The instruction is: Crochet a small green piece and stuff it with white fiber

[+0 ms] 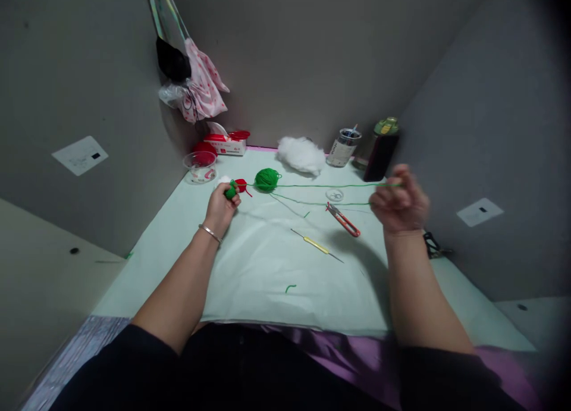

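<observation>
My left hand [218,212] is closed around a small green crocheted piece [230,191] at the left of the table. A small red piece [241,185] with a loose tail shows just beyond those fingers. My right hand [404,204] is raised at the right, its fingers curled on green yarn [330,186]. One strand stretches nearly straight across from the left hand, and a second runs back toward the green yarn ball [266,179]. Below the strands lie thread snips [343,219] with orange handles and a crochet hook [316,245] with a yellow grip.
White stuffing [302,155] sits by the back wall, beside a can of tools [344,147] and a dark phone [381,157] leaning on a bottle. A clear tub [200,168] and a tissue box [226,144] stand back left. Green yarn scraps [291,288] lie in front.
</observation>
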`<state>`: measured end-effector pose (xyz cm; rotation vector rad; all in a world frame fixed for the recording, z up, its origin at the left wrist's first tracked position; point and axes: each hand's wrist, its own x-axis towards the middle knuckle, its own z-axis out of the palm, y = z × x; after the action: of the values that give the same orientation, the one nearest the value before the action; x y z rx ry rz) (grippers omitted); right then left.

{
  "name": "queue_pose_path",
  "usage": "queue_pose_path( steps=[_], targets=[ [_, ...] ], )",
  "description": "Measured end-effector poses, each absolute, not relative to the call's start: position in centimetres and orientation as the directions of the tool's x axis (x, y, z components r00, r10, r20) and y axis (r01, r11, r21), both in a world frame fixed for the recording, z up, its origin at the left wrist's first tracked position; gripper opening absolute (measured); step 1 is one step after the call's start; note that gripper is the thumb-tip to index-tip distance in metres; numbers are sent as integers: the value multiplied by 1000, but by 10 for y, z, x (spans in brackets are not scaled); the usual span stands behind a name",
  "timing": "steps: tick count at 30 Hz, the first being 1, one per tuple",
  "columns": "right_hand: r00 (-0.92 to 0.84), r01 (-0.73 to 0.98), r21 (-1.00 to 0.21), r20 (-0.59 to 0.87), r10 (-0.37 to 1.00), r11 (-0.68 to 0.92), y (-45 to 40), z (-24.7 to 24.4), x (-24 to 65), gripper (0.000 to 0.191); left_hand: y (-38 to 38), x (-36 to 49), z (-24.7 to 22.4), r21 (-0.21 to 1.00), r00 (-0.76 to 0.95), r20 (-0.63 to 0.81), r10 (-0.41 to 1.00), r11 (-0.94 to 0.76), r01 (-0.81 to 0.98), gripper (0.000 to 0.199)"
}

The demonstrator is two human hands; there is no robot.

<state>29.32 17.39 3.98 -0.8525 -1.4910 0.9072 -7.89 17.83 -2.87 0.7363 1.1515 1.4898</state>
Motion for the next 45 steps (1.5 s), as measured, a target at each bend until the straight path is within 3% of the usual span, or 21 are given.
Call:
queue_pose_path(
  steps=[1,4,8,11,15,20,24,28,32,36,41,45],
  targets=[
    [-201,213,-906,327,923,367,177,36,287,35,176,-73,-29,941,-226,-100,969,18,-339,40],
    [-254,367,-872,240,937,322,177,19,253,30,164,-46,-33,969,-124,-11,992,-20,-247,38],
    [-361,323,-892,194,912,317,163,-3,203,31,143,-11,-37,991,32,89,995,-86,-106,9],
    [-421,236,-931,161,893,279,154,-11,182,30,132,2,-36,990,115,143,983,-142,-13,12],
    [-334,154,-960,173,927,234,157,-14,180,24,129,4,-34,983,155,160,975,-172,65,10],
    [-196,-12,-989,148,969,149,171,-13,194,26,133,-1,-37,985,131,132,983,-144,93,9],
    [-172,-119,-992,49,984,29,174,-14,200,34,134,0,-40,992,121,107,987,-114,53,10],
    [-282,-150,-981,-79,956,-125,165,-15,194,39,135,1,-40,992,85,122,989,-121,-25,10],
    [-525,-118,-963,-147,839,-242,154,-20,180,39,138,0,-41,986,13,150,989,-149,-80,10],
    [-578,-88,-970,-136,804,-228,154,-25,176,42,144,-5,-44,982,-94,142,985,-152,-111,7],
    [-625,-41,-980,-126,770,-194,154,-18,186,33,148,-9,-44,980,-143,127,981,-147,-135,5],
    [-772,85,-983,-169,612,-165,149,-6,194,33,148,-10,-42,979,-164,117,980,-142,-150,5]
  ],
)
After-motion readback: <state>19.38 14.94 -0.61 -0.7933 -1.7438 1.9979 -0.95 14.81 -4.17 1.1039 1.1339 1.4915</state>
